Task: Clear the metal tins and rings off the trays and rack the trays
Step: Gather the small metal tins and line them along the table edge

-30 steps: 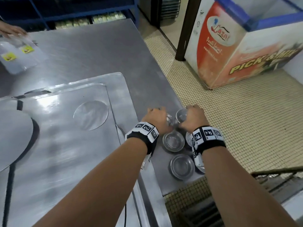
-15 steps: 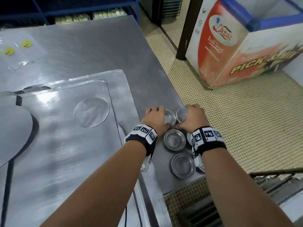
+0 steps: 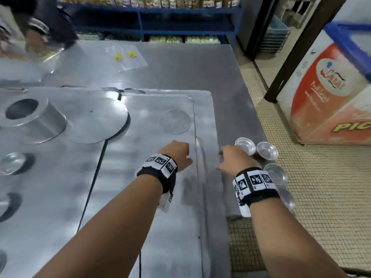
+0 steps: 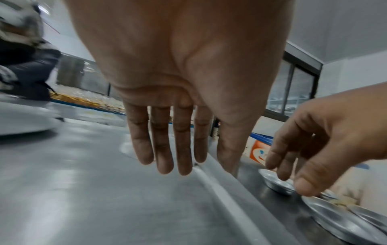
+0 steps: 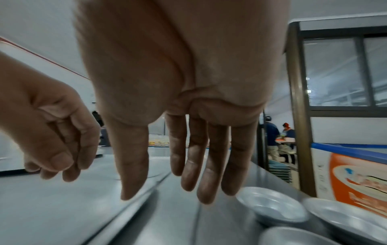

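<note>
Several small round metal tins (image 3: 267, 151) stand on the steel table's right corner, beside the trays. My right hand (image 3: 233, 159) hovers just left of them, fingers straight and empty; the right wrist view shows the tins (image 5: 270, 207) below its fingertips (image 5: 206, 190). My left hand (image 3: 176, 155) hangs over the right edge of the nearer tray (image 3: 150, 207), fingers (image 4: 165, 149) extended and holding nothing. On the trays lie a flat metal disc (image 3: 174, 121), a large round plate (image 3: 96, 119), a tall metal ring (image 3: 30, 115) and more small tins (image 3: 12, 163) at the far left.
Another person (image 3: 36, 37) works at the table's far left corner. Clear bags with yellow labels (image 3: 126, 57) lie behind the trays. An orange and white freezer chest (image 3: 331, 97) stands on the tiled floor to the right. Blue shelving (image 3: 160, 23) runs along the back.
Both hands let go of the small tins and moved left; the left hand now hangs over the tray. The view swung left, showing more of the trays.
</note>
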Available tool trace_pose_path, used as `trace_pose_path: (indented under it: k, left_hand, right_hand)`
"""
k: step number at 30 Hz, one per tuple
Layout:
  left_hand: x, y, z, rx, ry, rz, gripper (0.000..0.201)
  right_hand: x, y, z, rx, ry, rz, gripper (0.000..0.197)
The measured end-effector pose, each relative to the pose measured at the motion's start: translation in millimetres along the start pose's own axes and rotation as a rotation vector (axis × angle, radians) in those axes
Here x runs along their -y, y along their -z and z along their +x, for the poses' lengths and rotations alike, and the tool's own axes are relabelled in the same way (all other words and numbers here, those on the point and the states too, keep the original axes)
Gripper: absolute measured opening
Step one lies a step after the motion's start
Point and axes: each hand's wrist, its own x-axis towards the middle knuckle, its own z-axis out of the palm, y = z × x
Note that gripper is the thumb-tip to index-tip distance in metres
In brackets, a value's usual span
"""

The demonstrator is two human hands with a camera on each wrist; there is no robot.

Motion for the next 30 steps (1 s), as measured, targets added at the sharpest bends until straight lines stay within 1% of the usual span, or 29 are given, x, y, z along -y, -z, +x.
trace_pose_path:
  k: [2,6,11,15,19,21,24,28,30]
  left_hand:
    - [33.5,7.6,-31.0,-0.018,0.061,-0.008,0.035]
    - [110.8,17.1,-101.8,-0.051,0.201,-0.055,0.034]
    - [212.3,19.6,-191.2,-0.081,0.384,-0.057,0.033]
    - [285.8,13.1,-258.6,-0.1,0.507,-0.039,0.037]
    - [346.8,7.0,-315.5,-0.132,0.638,-0.097,0.045]
    - [368.5,4.1,-338.2,-0.153,0.695,-0.108,0.053]
    - [388.8,-2.4,-362.7,-0.149,0.712,-0.166,0.065]
    - [393.8,-16.2,-374.5,-0.12,0.689,-0.185,0.068]
    - [391.6,-25.7,-375.3,-0.135,0.675,-0.213,0.068]
  right_hand:
    - [35.0,-8.7,-12.8,0.027,0.062,-0.056,0.043]
    - [114.1,-30.2,-41.7,0.084,0.175,-0.08,0.046]
    - [219.5,-66.5,-77.5,0.15,0.306,-0.101,0.048]
    - [300.0,-98.2,-103.4,0.219,0.449,-0.143,0.049]
    - [372.9,-131.3,-126.8,0.233,0.604,-0.194,0.049]
    - [402.9,-148.0,-133.7,0.235,0.657,-0.195,0.05]
    - [443.7,-168.0,-136.7,0.22,0.706,-0.207,0.048]
    - [490.6,-187.7,-129.5,0.147,0.77,-0.251,0.056]
    - [510.0,-195.0,-125.1,0.118,0.782,-0.256,0.063]
